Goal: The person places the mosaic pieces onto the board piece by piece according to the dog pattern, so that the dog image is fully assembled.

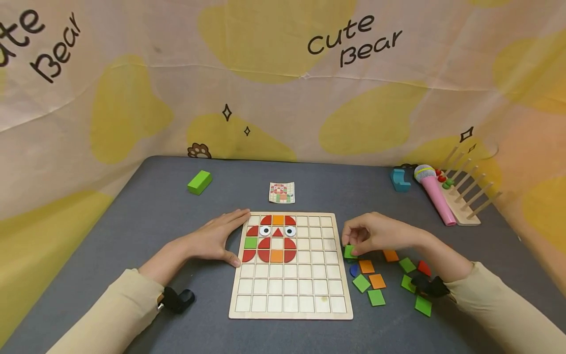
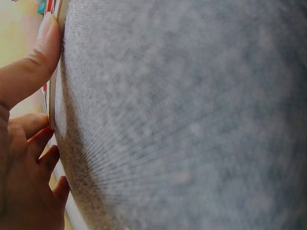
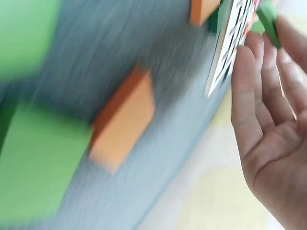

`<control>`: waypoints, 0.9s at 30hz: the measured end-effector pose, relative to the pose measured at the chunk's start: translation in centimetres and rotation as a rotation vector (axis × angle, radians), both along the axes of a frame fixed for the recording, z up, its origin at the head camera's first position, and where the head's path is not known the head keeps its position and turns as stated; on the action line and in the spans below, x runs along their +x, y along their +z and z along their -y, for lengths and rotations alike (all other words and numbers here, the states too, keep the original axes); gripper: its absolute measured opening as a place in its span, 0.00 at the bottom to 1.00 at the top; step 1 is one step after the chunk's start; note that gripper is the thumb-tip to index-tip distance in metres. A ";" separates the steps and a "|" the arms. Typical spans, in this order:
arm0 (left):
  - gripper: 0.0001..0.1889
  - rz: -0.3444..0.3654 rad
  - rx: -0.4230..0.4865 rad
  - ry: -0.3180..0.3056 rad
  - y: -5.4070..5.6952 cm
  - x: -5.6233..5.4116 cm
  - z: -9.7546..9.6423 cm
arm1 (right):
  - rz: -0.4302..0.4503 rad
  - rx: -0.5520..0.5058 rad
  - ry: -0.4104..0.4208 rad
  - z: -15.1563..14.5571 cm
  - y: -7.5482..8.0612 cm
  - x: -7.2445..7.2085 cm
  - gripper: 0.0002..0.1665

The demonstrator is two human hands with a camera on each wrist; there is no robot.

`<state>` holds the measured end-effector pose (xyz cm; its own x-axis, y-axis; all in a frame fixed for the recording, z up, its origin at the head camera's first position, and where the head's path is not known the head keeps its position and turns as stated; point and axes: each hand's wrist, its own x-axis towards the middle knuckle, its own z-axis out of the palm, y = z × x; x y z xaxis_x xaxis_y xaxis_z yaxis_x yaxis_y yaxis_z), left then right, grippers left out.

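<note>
Right hand (image 1: 379,232) pinches flat green square tile (image 1: 350,252); likely light, stiff, best taken by edges. Left hand (image 1: 211,239), fingers extended, touches pale wooden grid board (image 1: 292,315).

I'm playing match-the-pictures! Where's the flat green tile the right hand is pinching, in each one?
Head: flat green tile, right of centre, in the right hand.
Left wrist: not in it.
Right wrist: tile, near the top right corner.
Shared landmark: pale square wooden grid board; left wrist shows just its edge.
</note>
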<state>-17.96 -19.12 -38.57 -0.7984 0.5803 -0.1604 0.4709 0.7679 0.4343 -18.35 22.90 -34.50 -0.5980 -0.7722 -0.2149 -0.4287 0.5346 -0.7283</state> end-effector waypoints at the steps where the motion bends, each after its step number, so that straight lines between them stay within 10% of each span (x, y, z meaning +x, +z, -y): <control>1: 0.62 0.000 -0.003 -0.001 0.0 0.0 0.0 | -0.010 -0.012 -0.007 0.5 -0.1 0.1 0.08; 27: 0.61 0.009 0.003 0.006 0.0 0.0 0.0 | -0.075 -0.058 -0.120 11.8 -0.3 1.8 0.07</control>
<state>-17.97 -19.10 -38.58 -0.8003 0.5762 -0.1657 0.4625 0.7692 0.4408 -16.56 11.11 -34.75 -0.6991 -0.7043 -0.1232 -0.4186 0.5428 -0.7281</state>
